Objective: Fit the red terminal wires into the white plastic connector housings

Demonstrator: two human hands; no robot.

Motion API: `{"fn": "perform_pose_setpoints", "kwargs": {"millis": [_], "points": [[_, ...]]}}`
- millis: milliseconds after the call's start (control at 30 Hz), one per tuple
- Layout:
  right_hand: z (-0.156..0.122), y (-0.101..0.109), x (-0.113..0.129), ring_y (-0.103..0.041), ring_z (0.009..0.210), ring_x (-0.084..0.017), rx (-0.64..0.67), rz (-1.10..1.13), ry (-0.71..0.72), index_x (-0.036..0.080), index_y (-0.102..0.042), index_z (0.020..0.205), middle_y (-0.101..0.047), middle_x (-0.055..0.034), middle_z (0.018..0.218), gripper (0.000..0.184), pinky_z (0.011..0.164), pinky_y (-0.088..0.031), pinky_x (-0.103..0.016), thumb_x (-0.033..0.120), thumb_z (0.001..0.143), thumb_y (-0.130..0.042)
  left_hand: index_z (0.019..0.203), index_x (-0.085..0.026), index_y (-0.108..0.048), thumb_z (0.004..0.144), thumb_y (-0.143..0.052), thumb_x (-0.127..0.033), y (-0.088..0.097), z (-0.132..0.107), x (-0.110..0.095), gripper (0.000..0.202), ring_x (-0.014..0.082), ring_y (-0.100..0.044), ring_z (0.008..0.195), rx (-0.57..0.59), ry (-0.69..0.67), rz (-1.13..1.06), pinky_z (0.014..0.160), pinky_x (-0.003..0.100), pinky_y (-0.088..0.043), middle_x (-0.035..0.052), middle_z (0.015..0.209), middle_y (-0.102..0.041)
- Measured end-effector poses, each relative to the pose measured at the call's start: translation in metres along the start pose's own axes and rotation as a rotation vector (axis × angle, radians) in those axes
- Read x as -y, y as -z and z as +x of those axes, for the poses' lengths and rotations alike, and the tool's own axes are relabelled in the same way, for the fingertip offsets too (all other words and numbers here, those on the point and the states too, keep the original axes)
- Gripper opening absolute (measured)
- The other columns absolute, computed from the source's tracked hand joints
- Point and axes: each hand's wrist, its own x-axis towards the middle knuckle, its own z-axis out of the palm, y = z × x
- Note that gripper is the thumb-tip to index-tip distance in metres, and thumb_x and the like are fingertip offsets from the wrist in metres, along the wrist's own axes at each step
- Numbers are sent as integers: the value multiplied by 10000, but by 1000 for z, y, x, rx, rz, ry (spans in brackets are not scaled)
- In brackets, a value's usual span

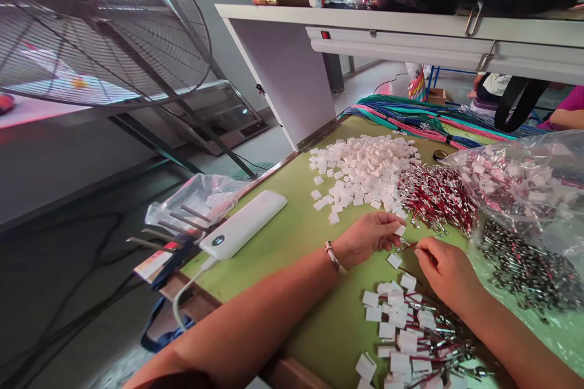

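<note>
My left hand (371,236) is closed in a pinch on a small white plastic connector housing (399,230), just above the green tabletop. Close by on its right, my right hand (440,264) pinches a short dark red wire (408,247) whose metal terminal end points at the housing. Whether the terminal touches the housing, I cannot tell. Below the hands lies a white housing (394,261). Nearer to me is a heap of housings with red wires attached (406,334). Beyond my hands are a pile of loose white housings (365,167) and a bundle of red wires with metal ends (435,197).
A white power bank (246,225) with a cable lies at the table's left edge. On the right are a clear plastic bag (524,176) of parts and a heap of black-and-metal pieces (531,267). Coloured wire bundles (410,118) lie behind; a fan (104,30) stands left.
</note>
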Motion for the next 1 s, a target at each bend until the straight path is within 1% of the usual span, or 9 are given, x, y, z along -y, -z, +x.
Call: {"fn": "perform_pose_setpoints", "kwargs": {"millis": [200,333,400,500,567,600,733,900,1000], "points": [[2,3,0,-518,575,-137,52,172,-119,209,-568,767,-614,1,652,207,574,-363,-260,283,897,-424,891,-106,-684,729,-779,-254,-1,-3,-1,239,59,-601,555,54,-12,-3,564,174,-454,3,644,-655],[5,8,3,-419,547,-120,126,342,-224,208,-526,667,-485,31,566,244,539,-322,-253,318,864,-434,933,-125,-697,706,-784,-247,-1,-3,-1,272,68,-612,589,75,-41,45,610,197,-476,2,682,-668],[6,11,4,-355,511,-103,216,485,-335,204,-516,627,-416,47,536,242,495,-275,-245,330,828,-466,925,-136,-701,712,-769,-233,-2,-3,-1,244,67,-611,579,67,-100,142,578,183,-464,-7,654,-665],[8,15,5,-224,429,-71,371,748,-588,201,-541,654,-328,81,486,208,433,-153,-245,363,782,-520,879,-143,-696,729,-734,-200,-5,-3,-1,165,66,-605,564,50,-190,294,542,168,-451,-20,601,-651],[9,17,4,-160,406,-57,405,896,-712,203,-536,672,-288,99,461,206,425,-96,-252,389,759,-551,861,-141,-675,736,-717,-198,-6,-3,-2,143,67,-598,551,59,-239,337,543,175,-466,-21,594,-649],[9,17,4,-144,403,-52,403,945,-740,203,-530,673,-278,103,454,210,425,-83,-255,396,748,-566,855,-139,-659,738,-711,-205,-7,-4,-2,144,68,-595,540,74,-262,343,540,181,-475,-20,596,-650],[9,19,4,-122,394,-37,391,986,-760,199,-514,653,-263,111,434,231,417,-67,-255,397,719,-611,841,-136,-607,739,-697,-221,-7,-7,-4,160,77,-592,536,151,-332,387,520,191,-489,-21,601,-634],[8,18,5,-133,373,-34,443,936,-796,199,-498,651,-257,116,415,217,405,-72,-244,376,723,-602,814,-138,-633,745,-678,-190,-8,-12,-5,97,73,-583,554,166,-422,569,531,184,-481,-12,619,-629],[7,16,6,-182,389,-50,422,919,-703,200,-498,667,-274,107,447,220,404,-110,-237,388,770,-550,809,-148,-630,753,-682,-209,-12,-13,-3,98,80,-592,540,178,-345,546,540,196,-492,-9,595,-630]]}}
